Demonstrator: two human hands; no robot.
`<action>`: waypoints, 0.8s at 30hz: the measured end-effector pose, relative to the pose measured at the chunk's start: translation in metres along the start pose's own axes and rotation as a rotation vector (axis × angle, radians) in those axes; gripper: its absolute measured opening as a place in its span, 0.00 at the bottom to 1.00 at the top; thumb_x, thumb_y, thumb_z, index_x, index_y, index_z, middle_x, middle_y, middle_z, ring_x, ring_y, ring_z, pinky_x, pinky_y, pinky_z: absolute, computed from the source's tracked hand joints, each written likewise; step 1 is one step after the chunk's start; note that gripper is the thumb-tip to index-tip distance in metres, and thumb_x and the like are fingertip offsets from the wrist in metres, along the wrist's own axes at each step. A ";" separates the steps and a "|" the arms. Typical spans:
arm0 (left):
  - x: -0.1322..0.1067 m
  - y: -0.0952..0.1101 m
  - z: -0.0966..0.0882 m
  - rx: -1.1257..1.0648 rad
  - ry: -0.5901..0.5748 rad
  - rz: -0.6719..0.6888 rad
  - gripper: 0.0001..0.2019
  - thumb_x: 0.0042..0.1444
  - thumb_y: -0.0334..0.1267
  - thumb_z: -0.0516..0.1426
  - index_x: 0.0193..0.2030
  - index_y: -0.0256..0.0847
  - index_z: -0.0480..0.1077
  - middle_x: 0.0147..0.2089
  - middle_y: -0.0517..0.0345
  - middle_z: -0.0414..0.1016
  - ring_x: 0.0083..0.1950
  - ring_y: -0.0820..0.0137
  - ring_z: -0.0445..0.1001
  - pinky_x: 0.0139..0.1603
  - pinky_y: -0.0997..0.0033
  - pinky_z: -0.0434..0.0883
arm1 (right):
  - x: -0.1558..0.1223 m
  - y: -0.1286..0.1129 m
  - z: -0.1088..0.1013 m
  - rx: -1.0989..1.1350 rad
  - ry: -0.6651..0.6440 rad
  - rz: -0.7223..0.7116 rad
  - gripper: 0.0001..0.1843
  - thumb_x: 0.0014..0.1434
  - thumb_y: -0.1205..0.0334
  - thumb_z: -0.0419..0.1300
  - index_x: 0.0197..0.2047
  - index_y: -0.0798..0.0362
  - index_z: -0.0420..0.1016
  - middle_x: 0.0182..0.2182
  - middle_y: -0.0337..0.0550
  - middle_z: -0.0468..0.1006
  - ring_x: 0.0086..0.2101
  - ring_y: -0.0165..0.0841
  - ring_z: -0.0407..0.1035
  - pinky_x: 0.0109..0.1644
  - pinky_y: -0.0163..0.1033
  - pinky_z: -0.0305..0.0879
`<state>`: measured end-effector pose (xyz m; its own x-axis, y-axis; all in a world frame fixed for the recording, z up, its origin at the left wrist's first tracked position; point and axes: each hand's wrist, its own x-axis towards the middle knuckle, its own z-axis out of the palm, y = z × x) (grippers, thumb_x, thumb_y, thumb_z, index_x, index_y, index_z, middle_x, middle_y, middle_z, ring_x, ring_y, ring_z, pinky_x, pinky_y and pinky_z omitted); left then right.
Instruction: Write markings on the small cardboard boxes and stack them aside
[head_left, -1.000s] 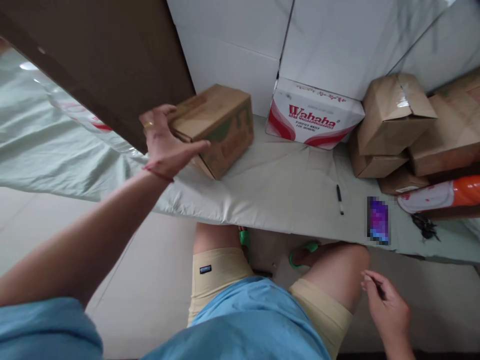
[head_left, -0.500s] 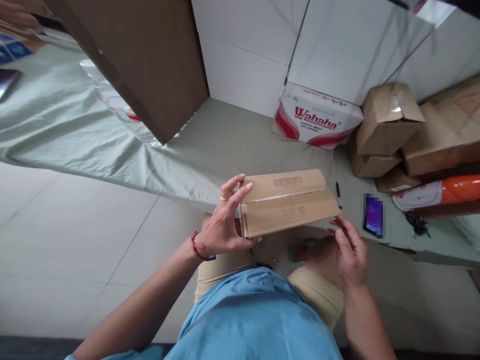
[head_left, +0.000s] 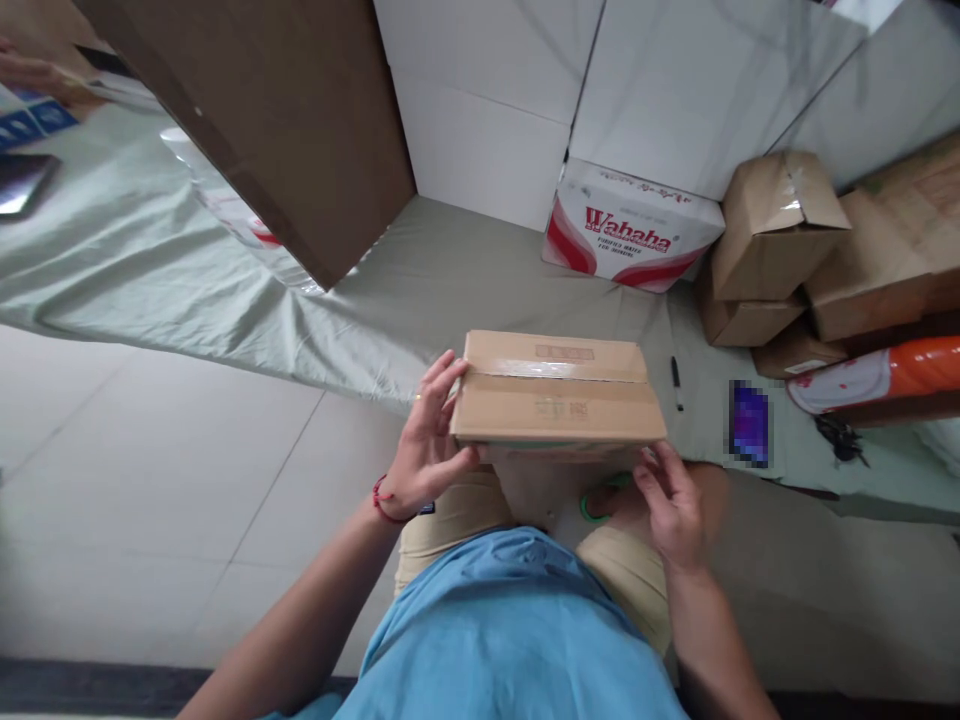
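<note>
A brown cardboard box [head_left: 559,395], its top seam closed with clear tape, is held between my two hands at the table's front edge. My left hand [head_left: 427,435] grips the box's left end, thumb low at the near corner and fingers up along the side. At the near right corner, my right hand [head_left: 671,500] has its fingertips against the lower edge, some of them hidden behind the box. A black pen [head_left: 676,383] lies on the cloth just right of the box.
A green-grey cloth [head_left: 480,270] covers the table. A white and red water carton [head_left: 630,230] stands at the back, with stacked brown boxes [head_left: 780,230] to its right. A blurred-out phone [head_left: 750,425] and keys [head_left: 840,440] lie at right. A tall cardboard panel [head_left: 285,120] rises at left.
The box has turned a little and shifted left, so its near side shows more. My left hand has moved from over the end to its side; my right hand has come left with the corner.
</note>
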<state>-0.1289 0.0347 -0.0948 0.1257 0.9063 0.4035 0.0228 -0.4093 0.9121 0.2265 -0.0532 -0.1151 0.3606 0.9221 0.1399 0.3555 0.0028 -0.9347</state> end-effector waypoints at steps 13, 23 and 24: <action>0.012 -0.010 -0.045 -0.130 0.469 -0.378 0.25 0.59 0.64 0.63 0.58 0.58 0.82 0.59 0.54 0.86 0.76 0.42 0.73 0.79 0.30 0.69 | 0.009 -0.116 0.065 -0.058 -0.373 -0.871 0.42 0.74 0.71 0.58 0.86 0.45 0.53 0.73 0.47 0.76 0.72 0.35 0.71 0.74 0.46 0.75; 0.002 0.010 -0.026 -0.332 0.404 -0.473 0.27 0.55 0.71 0.67 0.44 0.51 0.85 0.47 0.52 0.87 0.59 0.48 0.85 0.62 0.44 0.84 | 0.033 -0.102 0.032 -0.030 -0.297 -0.445 0.41 0.78 0.57 0.57 0.87 0.36 0.46 0.84 0.35 0.51 0.82 0.44 0.48 0.85 0.61 0.54; 0.001 0.013 -0.021 -0.364 0.350 -0.451 0.28 0.57 0.71 0.66 0.50 0.51 0.86 0.52 0.50 0.88 0.61 0.47 0.84 0.65 0.42 0.82 | 0.038 -0.098 0.025 0.003 -0.263 -0.367 0.40 0.78 0.54 0.56 0.87 0.36 0.47 0.84 0.37 0.52 0.82 0.47 0.48 0.85 0.63 0.54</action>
<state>-0.1490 0.0322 -0.0807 -0.1474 0.9860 -0.0783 -0.3456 0.0228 0.9381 0.1834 -0.0090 -0.0267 -0.0207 0.9270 0.3746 0.4164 0.3486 -0.8397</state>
